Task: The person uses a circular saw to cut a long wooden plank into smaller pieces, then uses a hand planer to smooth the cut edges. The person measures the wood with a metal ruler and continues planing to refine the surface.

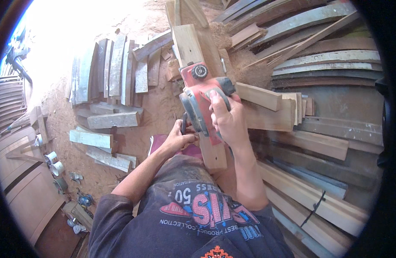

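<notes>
A red and black electric planer (203, 101) rests on a pale wooden board (188, 43) that runs from in front of my body toward the far side. My right hand (230, 120) is wrapped round the planer's rear handle, thumb on top. The board's near end (214, 157) shows behind the tool, with a small dark hole in it. Just left of the planer, my left hand (181, 136) has its fingers curled round a slim black object (184, 123). What kind of object it is, I cannot make out. The planer's underside is hidden.
Pale timber blocks (269, 112) stick out to the right of the board. Stacked planks (331, 64) fill the right side. Weathered offcuts (113, 120) lie on the dirt floor at left. Wood shavings (220, 35) are heaped beyond the planer. White cups (56, 165) stand at far left.
</notes>
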